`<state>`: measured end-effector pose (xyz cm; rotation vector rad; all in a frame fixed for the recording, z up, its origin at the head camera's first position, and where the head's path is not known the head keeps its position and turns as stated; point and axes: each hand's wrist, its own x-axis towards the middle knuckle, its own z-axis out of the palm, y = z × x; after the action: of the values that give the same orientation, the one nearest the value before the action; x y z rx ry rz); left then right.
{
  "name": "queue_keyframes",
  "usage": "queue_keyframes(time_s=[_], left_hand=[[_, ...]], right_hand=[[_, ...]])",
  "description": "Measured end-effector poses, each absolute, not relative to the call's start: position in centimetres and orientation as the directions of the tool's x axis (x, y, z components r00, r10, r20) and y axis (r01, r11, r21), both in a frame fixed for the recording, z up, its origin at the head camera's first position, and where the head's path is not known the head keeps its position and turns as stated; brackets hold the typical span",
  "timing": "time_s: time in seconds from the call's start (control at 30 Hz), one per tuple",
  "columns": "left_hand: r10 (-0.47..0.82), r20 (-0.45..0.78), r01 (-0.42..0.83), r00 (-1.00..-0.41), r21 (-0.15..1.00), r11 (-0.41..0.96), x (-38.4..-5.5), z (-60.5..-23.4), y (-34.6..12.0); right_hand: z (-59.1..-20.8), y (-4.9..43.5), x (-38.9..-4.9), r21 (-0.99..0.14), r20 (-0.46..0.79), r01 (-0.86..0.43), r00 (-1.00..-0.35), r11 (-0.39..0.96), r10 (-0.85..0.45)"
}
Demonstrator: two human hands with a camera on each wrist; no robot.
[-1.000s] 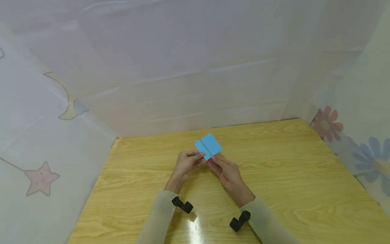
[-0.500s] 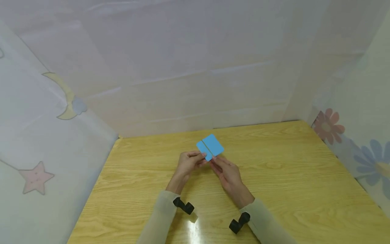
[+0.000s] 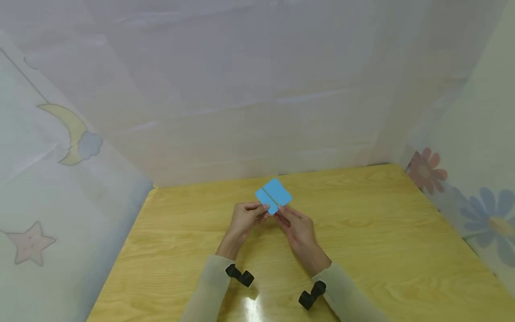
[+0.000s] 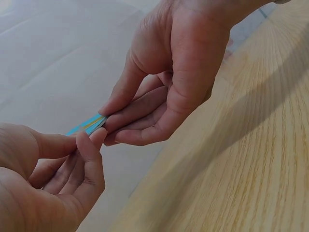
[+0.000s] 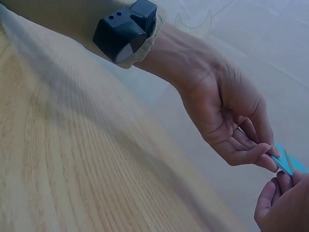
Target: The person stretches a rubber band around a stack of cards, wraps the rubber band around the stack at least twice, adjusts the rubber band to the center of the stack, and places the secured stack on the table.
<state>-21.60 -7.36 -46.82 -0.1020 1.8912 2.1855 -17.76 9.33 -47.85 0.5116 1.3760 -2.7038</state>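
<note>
A thin blue square pad (image 3: 280, 190) with rounded corners is held up in front of me above the table. A narrow yellow-brown line, perhaps a band, crosses it. My left hand (image 3: 244, 220) pinches its lower left edge, thumb on the face that I see. On the lower right edge, my right hand (image 3: 301, 229) pinches it the same way. The left wrist view shows the pad (image 4: 89, 124) nearly edge-on, with pale layers, between both hands' fingertips. In the right wrist view part of the pad (image 5: 289, 162) is cut off by the frame.
Under my hands lies a wood-grain table (image 3: 370, 250). A pale sheet (image 3: 249, 98) hangs behind it, with printed side sheets left and right. Black devices sit on my left cuff (image 3: 240, 274) and right cuff (image 3: 312, 295).
The head view has tilted and shifted slightly, so the backdrop sits a little lower. Both hands keep their pinch on the blue pad, which stays almost in place.
</note>
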Motion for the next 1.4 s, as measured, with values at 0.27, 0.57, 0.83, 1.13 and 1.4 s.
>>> queue_keyframes(time_s=[0.27,0.57,0.83,1.13,1.4], left_hand=[[0.146,-0.194,-0.211,-0.97,0.971,-0.108,-21.8,-47.2,-7.1],[0.184,-0.169,-0.188,-0.968,0.978,-0.091,-21.9,-47.4,-6.6],[0.146,-0.173,-0.192,-0.974,0.974,-0.123,-22.0,-47.4,-7.2],[0.153,-0.166,-0.181,-0.974,0.98,-0.087,-22.0,-47.1,-6.6],[0.151,-0.172,-0.186,-0.973,0.979,-0.088,-21.6,-47.4,-6.5]], right_hand=[[-47.9,9.7,-18.0,-0.779,-0.313,0.178,-0.941,-0.601,0.127],[-48.2,11.0,-18.5,-0.77,-0.314,0.139,-0.932,-0.622,0.18],[-48.4,12.6,-18.8,-0.747,-0.334,0.174,-0.932,-0.641,0.137],[-48.7,9.7,-18.1,-0.808,-0.304,0.228,-0.951,-0.543,0.055],[-48.5,9.6,-17.8,-0.818,-0.301,0.225,-0.952,-0.529,0.059]])
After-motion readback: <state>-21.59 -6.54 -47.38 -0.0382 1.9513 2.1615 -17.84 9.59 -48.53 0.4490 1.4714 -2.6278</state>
